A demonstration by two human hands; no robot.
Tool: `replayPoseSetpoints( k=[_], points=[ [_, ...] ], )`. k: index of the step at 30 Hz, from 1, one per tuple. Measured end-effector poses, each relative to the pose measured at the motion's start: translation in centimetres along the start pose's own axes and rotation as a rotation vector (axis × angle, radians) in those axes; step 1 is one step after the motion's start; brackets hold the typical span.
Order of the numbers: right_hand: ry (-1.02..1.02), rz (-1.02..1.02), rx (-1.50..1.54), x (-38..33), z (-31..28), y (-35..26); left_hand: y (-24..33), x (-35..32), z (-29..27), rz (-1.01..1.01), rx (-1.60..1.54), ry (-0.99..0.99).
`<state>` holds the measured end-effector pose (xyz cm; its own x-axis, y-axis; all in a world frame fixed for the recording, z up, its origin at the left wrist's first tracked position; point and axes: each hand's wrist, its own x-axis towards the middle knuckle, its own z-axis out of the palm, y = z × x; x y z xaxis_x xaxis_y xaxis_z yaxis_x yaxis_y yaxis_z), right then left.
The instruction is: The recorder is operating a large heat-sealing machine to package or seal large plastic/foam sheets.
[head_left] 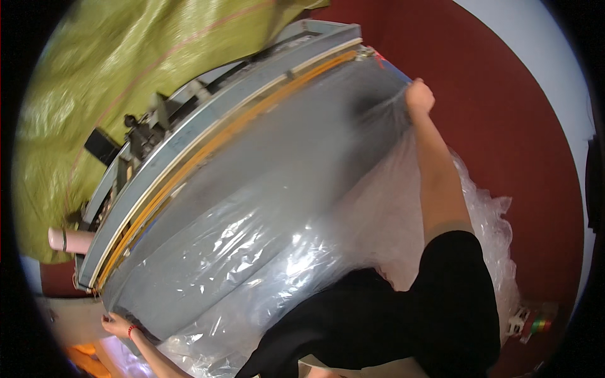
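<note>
Clear, glossy plastic film [252, 233] lies stretched across the long grey metal bed of a sealing machine [189, 129], spanning the whole stretch between the two hands. In the head view, the right hand [419, 97] is closed in a fist on the far edge of the film, which puckers beneath its knuckles. The left hand [116, 324], a red band at its wrist, pinches the film's near edge with curled fingers. An orange sealing strip [208, 148] runs just beyond the film, and a yellow-green woven tarpaulin [94, 75] hangs behind it
</note>
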<state>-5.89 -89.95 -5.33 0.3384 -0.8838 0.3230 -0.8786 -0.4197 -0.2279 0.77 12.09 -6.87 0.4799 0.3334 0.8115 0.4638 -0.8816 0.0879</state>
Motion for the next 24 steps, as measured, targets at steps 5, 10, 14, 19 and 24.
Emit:
replayPoseSetpoints(
  k=[5, 10, 14, 19, 24],
  points=[
    [0.085, -0.033, 0.010, 0.5, 0.6, 0.8, 31.6, -7.4, -16.6, -0.019, -1.302, -0.801],
    [0.061, 0.022, 0.066, 1.0, 0.9, 1.7, 48.2, -19.1, -32.0, 0.805, -1.776, -2.227],
    [0.051, 0.013, 0.109, 0.4, 0.3, 0.9, 55.3, -29.8, -35.9, 1.056, -1.630, -1.585],
    [0.053, 0.032, 0.121, 0.9, 0.6, 1.7, 56.2, -32.8, -34.2, 0.820, -1.479, -1.570],
    [0.036, -0.019, -0.001, 0.6, 1.0, 1.3, 49.1, -21.7, -33.4, 0.836, -1.967, -2.509]
  ],
)
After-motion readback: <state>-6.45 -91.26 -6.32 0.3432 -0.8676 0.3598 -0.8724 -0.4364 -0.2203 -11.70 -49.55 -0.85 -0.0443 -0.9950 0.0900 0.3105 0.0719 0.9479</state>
